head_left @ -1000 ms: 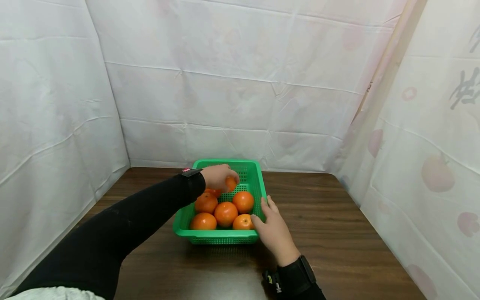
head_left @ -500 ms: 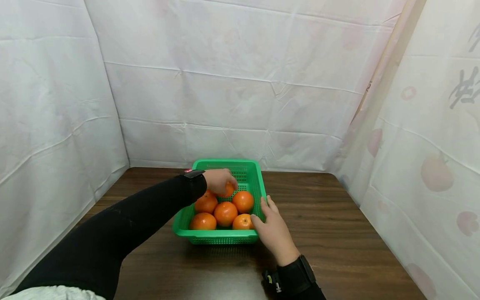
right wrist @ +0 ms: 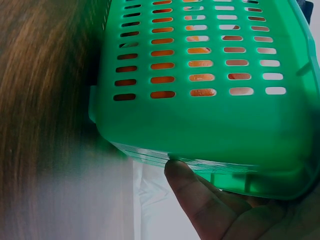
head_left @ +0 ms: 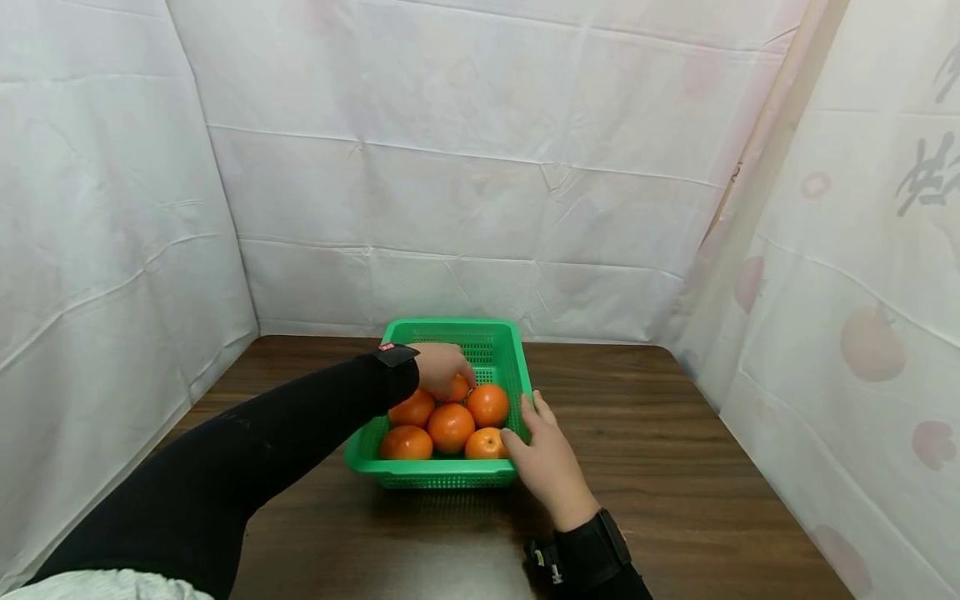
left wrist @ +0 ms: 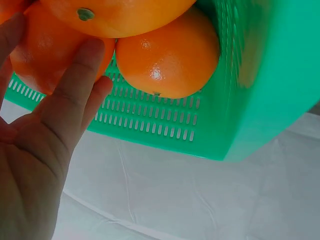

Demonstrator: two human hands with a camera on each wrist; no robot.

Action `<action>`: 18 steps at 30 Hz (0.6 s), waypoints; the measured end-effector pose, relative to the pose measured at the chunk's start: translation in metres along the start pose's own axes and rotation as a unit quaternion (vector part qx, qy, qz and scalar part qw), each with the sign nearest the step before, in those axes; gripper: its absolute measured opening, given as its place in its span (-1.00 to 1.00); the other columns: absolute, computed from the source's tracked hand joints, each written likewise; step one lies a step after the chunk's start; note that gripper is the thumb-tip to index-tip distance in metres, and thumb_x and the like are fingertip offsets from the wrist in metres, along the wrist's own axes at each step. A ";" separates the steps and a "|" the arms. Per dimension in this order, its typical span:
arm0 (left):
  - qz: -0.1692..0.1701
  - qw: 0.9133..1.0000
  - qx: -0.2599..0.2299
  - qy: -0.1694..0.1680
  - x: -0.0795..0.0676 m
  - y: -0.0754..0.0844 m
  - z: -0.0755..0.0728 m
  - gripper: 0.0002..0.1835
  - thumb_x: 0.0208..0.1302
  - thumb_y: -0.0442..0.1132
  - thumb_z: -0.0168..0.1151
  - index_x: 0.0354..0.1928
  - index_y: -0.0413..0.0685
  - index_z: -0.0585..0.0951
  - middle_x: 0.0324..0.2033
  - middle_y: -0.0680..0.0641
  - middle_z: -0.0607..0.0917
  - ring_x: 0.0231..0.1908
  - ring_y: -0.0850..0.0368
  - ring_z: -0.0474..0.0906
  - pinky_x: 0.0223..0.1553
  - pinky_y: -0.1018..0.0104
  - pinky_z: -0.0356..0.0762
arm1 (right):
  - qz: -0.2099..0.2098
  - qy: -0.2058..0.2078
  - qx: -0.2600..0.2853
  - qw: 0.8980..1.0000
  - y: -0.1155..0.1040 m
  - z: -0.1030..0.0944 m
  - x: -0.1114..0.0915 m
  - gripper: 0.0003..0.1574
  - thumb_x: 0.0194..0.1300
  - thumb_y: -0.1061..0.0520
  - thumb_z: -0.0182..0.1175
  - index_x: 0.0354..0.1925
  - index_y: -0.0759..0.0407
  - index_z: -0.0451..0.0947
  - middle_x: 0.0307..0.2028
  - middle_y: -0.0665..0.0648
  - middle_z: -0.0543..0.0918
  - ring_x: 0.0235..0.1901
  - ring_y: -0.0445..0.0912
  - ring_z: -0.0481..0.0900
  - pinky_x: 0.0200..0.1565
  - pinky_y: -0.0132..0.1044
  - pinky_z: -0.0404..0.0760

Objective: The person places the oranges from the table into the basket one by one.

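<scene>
In the head view a green plastic basket (head_left: 431,474) stands on the table with several oranges inside, among them a front-left orange (head_left: 406,443) and a right-side orange (head_left: 488,406). My left hand (head_left: 441,364) reaches over the basket, its fingers and thumb around an orange (head_left: 455,389) that sits low among the others. The left wrist view has that hand (left wrist: 55,120) against the fruit, beside another orange (left wrist: 167,57). My right hand (head_left: 551,471) holds the basket's right rim near the front corner, thumb over the rim. In the right wrist view its fingers (right wrist: 192,192) touch the basket wall (right wrist: 200,120).
The dark wooden table (head_left: 637,433) extends on both sides of the basket. White sheets (head_left: 450,183) enclose its back and sides. Behind the oranges, the far end of the basket (head_left: 480,337) shows bare slotted plastic.
My left hand has lowered the orange into the basket and shifted slightly toward me. The right-side orange has moved very slightly. My right hand stays on the rim.
</scene>
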State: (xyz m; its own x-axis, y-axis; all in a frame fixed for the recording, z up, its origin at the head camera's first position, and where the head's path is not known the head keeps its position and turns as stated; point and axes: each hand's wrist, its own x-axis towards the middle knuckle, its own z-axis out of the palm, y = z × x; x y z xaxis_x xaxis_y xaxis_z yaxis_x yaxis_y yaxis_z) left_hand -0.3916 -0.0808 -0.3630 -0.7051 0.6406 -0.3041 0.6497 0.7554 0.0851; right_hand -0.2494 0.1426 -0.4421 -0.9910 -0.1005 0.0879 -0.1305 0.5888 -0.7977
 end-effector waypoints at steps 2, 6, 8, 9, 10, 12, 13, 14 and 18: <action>0.004 1.000 0.000 0.000 0.003 -0.002 0.001 -0.51 0.43 -0.37 0.35 0.32 0.26 0.70 0.32 -0.04 0.65 0.29 -0.02 0.53 0.28 0.10 0.58 | 0.000 0.000 0.000 1.000 0.000 0.000 0.000 -0.09 0.60 -0.20 0.09 0.69 0.07 0.08 0.73 0.15 -0.03 0.63 0.29 0.16 0.49 0.37 0.31; 0.014 1.000 -0.007 -0.001 0.008 -0.007 0.004 -0.49 0.41 -0.40 0.35 0.31 0.25 0.71 0.32 -0.02 0.68 0.31 -0.01 0.57 0.29 0.13 0.61 | -0.001 0.000 0.001 1.000 0.000 0.000 0.000 -0.09 0.59 -0.20 0.09 0.69 0.07 0.08 0.73 0.15 -0.02 0.63 0.29 0.16 0.49 0.38 0.31; 0.020 1.000 -0.007 0.002 0.008 -0.007 0.005 -0.49 0.42 -0.40 0.34 0.31 0.23 0.71 0.31 -0.03 0.69 0.33 -0.03 0.58 0.32 0.11 0.60 | 0.000 0.001 -0.001 1.000 -0.001 0.000 0.000 -0.09 0.59 -0.20 0.09 0.69 0.08 0.09 0.73 0.15 -0.02 0.63 0.29 0.16 0.49 0.38 0.31; 0.017 1.000 -0.007 0.004 0.009 -0.008 0.006 -0.49 0.42 -0.40 0.34 0.31 0.25 0.71 0.31 -0.02 0.70 0.33 -0.02 0.58 0.32 0.10 0.60 | -0.001 0.002 -0.001 1.000 -0.001 0.000 0.000 -0.09 0.59 -0.19 0.09 0.69 0.08 0.09 0.73 0.15 -0.02 0.63 0.29 0.17 0.49 0.38 0.31; 0.012 1.000 -0.006 0.005 0.010 -0.008 0.006 -0.49 0.42 -0.39 0.34 0.31 0.27 0.71 0.31 -0.01 0.69 0.34 -0.02 0.56 0.34 0.09 0.58 | -0.001 0.003 -0.002 1.000 -0.001 0.000 0.000 -0.09 0.59 -0.19 0.09 0.69 0.08 0.09 0.73 0.15 -0.01 0.63 0.29 0.17 0.49 0.38 0.31; 0.006 1.000 0.002 0.005 0.010 -0.007 0.007 -0.50 0.44 -0.37 0.34 0.31 0.29 0.71 0.28 0.00 0.70 0.28 0.01 0.57 0.34 0.08 0.57 | -0.003 0.004 -0.004 1.000 -0.002 -0.001 0.000 -0.09 0.59 -0.19 0.09 0.69 0.09 0.09 0.73 0.16 -0.01 0.62 0.29 0.17 0.48 0.38 0.31; -0.001 1.000 0.003 0.005 0.009 -0.006 0.007 -0.51 0.45 -0.35 0.34 0.32 0.30 0.70 0.26 0.02 0.69 0.25 0.03 0.57 0.33 0.08 0.57 | -0.003 0.004 -0.003 1.000 -0.002 -0.001 0.000 -0.09 0.59 -0.19 0.09 0.69 0.09 0.09 0.73 0.16 -0.01 0.62 0.29 0.17 0.49 0.38 0.31; -0.012 1.000 -0.005 0.004 0.009 -0.006 0.007 -0.52 0.46 -0.33 0.34 0.30 0.32 0.69 0.22 0.04 0.70 0.19 0.04 0.58 0.29 0.08 0.58 | -0.003 0.004 -0.002 1.000 -0.002 -0.001 -0.001 -0.09 0.59 -0.18 0.09 0.69 0.09 0.09 0.73 0.16 -0.01 0.63 0.29 0.17 0.49 0.37 0.31; -0.039 0.999 -0.034 0.001 0.008 -0.004 0.007 -0.65 0.46 -0.26 0.35 0.17 0.34 0.65 0.01 0.09 0.68 -0.06 0.05 0.55 0.09 0.09 0.60 | -0.002 0.003 0.001 1.000 -0.002 -0.001 0.000 -0.09 0.59 -0.19 0.09 0.69 0.08 0.08 0.73 0.15 -0.02 0.63 0.29 0.16 0.49 0.37 0.31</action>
State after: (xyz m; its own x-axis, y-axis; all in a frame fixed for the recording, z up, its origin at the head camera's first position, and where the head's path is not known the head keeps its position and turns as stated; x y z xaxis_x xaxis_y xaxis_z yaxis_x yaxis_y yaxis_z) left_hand -0.3976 -0.0793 -0.3728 -0.7538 0.5794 -0.3098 0.5719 0.8108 0.1249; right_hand -0.2487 0.1422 -0.4403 -0.9907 -0.0986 0.0942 -0.1343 0.5862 -0.7989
